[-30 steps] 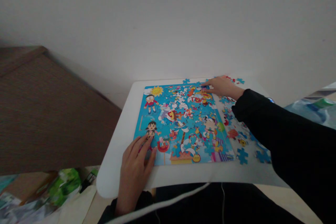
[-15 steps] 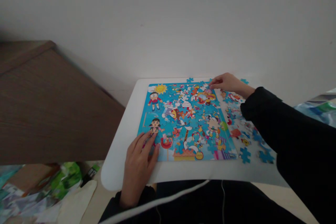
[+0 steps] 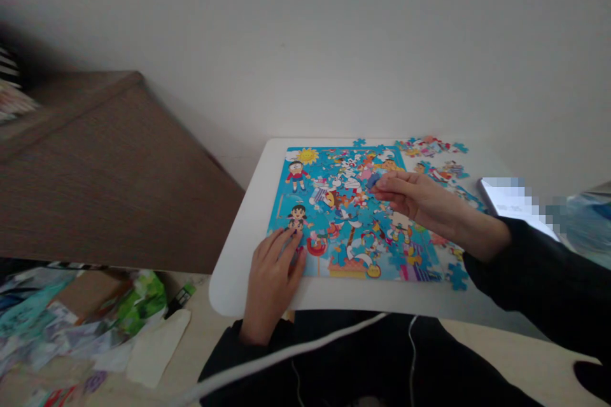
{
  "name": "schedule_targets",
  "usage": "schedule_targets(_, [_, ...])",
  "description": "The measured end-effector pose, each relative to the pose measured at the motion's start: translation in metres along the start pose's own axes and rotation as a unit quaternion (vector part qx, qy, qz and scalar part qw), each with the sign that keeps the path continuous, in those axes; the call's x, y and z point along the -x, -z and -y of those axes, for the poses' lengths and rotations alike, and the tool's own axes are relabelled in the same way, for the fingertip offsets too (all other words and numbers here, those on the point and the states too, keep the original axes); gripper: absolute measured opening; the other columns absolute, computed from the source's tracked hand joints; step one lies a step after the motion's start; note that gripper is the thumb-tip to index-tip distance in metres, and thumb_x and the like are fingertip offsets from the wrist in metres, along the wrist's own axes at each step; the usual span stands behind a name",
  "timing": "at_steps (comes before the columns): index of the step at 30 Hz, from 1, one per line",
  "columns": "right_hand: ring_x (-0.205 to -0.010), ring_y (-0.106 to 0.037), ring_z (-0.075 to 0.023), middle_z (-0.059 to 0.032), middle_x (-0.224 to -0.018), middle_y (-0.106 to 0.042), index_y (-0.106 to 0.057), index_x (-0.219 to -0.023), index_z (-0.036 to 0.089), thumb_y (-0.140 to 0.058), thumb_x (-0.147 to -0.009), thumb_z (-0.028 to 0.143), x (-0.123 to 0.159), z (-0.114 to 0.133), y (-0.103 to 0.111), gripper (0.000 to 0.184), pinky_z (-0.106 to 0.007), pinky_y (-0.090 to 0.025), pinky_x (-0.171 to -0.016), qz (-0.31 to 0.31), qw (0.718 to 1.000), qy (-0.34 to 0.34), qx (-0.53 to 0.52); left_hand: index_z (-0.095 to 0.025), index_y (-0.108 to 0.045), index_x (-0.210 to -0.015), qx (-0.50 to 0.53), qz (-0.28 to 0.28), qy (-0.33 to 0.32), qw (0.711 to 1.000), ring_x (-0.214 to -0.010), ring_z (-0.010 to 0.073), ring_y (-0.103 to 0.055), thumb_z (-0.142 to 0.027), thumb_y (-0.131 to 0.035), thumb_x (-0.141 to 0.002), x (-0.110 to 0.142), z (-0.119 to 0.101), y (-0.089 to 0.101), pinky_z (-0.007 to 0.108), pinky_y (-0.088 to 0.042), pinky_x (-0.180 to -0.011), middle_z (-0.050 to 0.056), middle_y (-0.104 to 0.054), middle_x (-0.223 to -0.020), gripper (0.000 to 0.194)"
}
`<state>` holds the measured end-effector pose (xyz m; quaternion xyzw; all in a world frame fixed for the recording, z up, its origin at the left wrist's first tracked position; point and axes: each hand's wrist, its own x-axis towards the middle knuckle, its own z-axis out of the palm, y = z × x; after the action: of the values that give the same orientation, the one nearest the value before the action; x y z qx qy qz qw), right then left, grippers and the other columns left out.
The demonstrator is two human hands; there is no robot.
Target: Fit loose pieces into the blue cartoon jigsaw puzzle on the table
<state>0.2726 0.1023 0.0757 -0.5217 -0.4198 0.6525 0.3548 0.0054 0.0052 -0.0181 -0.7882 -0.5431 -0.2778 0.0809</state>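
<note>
jigsaw board [image 3: 285, 194] is lying on the white table [image 3: 235, 267], just right of the frame's centre. seams are showing across its middle, so a good part seems to be joined, though gaps are hard to make out. loose pieces [image 3: 458, 170] are lying along its right side, apparently left to place. the right hand [image 3: 422, 196] is pinching a blue piece [image 3: 373, 180] over the board; the left hand [image 3: 273, 267] is resting flat at its lower-left corner, gripping nothing visible.

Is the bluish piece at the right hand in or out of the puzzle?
Out: the right hand pinches the bluish piece over the puzzle, hiding part of its picture.
</note>
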Motion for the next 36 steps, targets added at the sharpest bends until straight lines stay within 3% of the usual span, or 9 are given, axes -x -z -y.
schedule_targets(6, [-0.085, -0.066, -0.0148, -0.0031, -0.091, -0.070, -0.062, -0.072, 0.023, -0.069, -0.072, 0.031, 0.015, -0.010, -0.029, 0.010, -0.020, -0.053, -0.057, 0.044, 0.998, -0.028, -0.041, -0.018, -0.063, -0.113, 0.052, -0.025, 0.024, 0.998, -0.109, 0.0242, -0.059, -0.022, -0.051, -0.092, -0.003, -0.012, 0.007, 0.043, -0.050, -0.093, 0.008, -0.067, -0.110, 0.024])
schedule_targets(14, [-0.080, -0.067, -0.0141, -0.0030, -0.082, -0.070, -0.062, -0.071, 0.022, -0.066, -0.074, 0.028, 0.017, -0.035, -0.058, 0.008, -0.024, -0.055, -0.064, 0.073, 0.994, -0.064, -0.058, -0.019, -0.064, -0.111, 0.129, -0.064, 0.057, 0.988, -0.095, 0.0183, -0.065, -0.021, -0.050, -0.093, -0.015, -0.043, 0.023, 0.034, -0.054, -0.085, 0.007, -0.070, -0.102, 0.023])
schedule_targets(19, [-0.068, -0.065, -0.0102, -0.0027, -0.074, -0.069, -0.063, -0.071, 0.020, -0.064, -0.078, 0.022, 0.013, -0.054, -0.076, 0.007, -0.019, -0.052, -0.058, 0.092, 0.982, -0.140, -0.085, -0.020, -0.065, -0.109, 0.096, -0.043, 0.070, 0.992, -0.092, 0.0184, -0.064, -0.019, -0.050, -0.092, -0.001, -0.037, 0.020, 0.035, -0.055, -0.084, 0.006, -0.070, -0.100, 0.023])
schedule_targets(26, [-0.056, -0.061, -0.0068, -0.0014, -0.064, -0.066, -0.061, -0.072, 0.017, -0.053, -0.088, 0.020, 0.001, -0.057, -0.110, 0.019, -0.016, -0.052, -0.057, 0.089, 0.967, -0.197, -0.131, -0.015, -0.065, -0.107, 0.046, -0.028, 0.081, 0.995, -0.098, 0.0229, -0.060, -0.018, -0.052, -0.091, 0.000, -0.022, 0.016, 0.040, -0.054, -0.085, 0.010, -0.068, -0.103, 0.022])
schedule_targets(30, [-0.056, -0.062, -0.0076, -0.0020, -0.068, -0.067, -0.063, -0.078, 0.018, -0.056, -0.087, 0.027, 0.011, -0.057, -0.113, 0.015, -0.016, -0.050, -0.051, 0.174, 0.951, -0.241, -0.081, -0.016, -0.066, -0.107, 0.035, -0.008, 0.091, 0.995, -0.100, 0.0243, -0.058, -0.018, -0.050, -0.091, 0.001, -0.014, 0.016, 0.042, -0.053, -0.086, 0.010, -0.068, -0.106, 0.023])
schedule_targets(33, [-0.056, -0.061, -0.0088, -0.0022, -0.073, -0.069, -0.065, -0.081, 0.020, -0.058, -0.084, 0.035, 0.008, -0.053, -0.102, 0.017, -0.019, -0.047, -0.048, 0.215, 0.960, -0.174, 0.051, -0.017, -0.067, -0.105, 0.034, -0.008, 0.098, 0.995, -0.100, 0.0236, -0.059, -0.019, -0.050, -0.092, 0.003, -0.009, 0.017, 0.042, -0.052, -0.087, 0.009, -0.068, -0.105, 0.022])
schedule_targets(35, [-0.059, -0.062, -0.0117, -0.0020, -0.076, -0.070, -0.067, -0.088, 0.022, -0.058, -0.083, 0.034, -0.002, -0.050, -0.093, 0.016, -0.023, -0.049, -0.052, 0.209, 0.958, -0.034, 0.195, -0.018, -0.067, -0.106, 0.027, -0.009, 0.094, 0.995, -0.100, 0.0229, -0.060, -0.020, -0.051, -0.091, 0.002, -0.007, 0.017, 0.041, -0.052, -0.088, 0.009, -0.069, -0.104, 0.021])
schedule_targets(36, [-0.066, -0.064, -0.0142, -0.0024, -0.080, -0.071, -0.067, -0.094, 0.023, -0.058, -0.082, 0.033, -0.009, -0.048, -0.090, 0.018, -0.026, -0.051, -0.058, 0.200, 0.938, 0.060, 0.278, -0.018, -0.067, -0.106, 0.021, -0.009, 0.087, 0.996, -0.100, 0.0229, -0.060, -0.020, -0.051, -0.091, 0.001, -0.005, 0.016, 0.041, -0.051, -0.088, 0.008, -0.069, -0.105, 0.022])
